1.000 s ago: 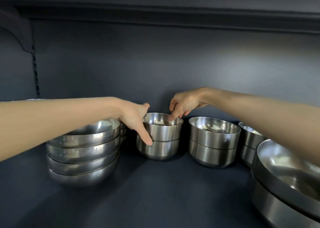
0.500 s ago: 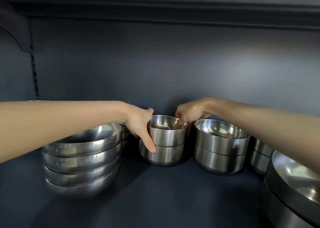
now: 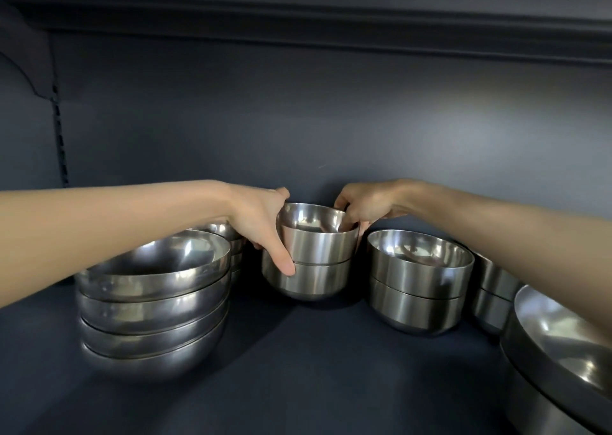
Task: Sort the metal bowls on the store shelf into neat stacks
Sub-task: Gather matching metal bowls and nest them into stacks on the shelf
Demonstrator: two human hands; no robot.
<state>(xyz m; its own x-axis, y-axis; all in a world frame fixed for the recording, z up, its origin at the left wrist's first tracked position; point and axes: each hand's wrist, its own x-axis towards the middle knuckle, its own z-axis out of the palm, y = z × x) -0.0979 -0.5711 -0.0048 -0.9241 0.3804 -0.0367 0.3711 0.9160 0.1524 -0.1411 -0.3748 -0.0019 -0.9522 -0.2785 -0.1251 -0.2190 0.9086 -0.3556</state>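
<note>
Right hand lowered, pinching 2-bowl stack | left hand grips side

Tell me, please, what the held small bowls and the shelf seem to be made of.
The small bowls, held by the left hand and right hand, look like stainless steel: satin-brushed walls, bright reflections inside. The shelf looks matte and dark-painted, with only soft glare; metal or board, I cannot tell.
</note>
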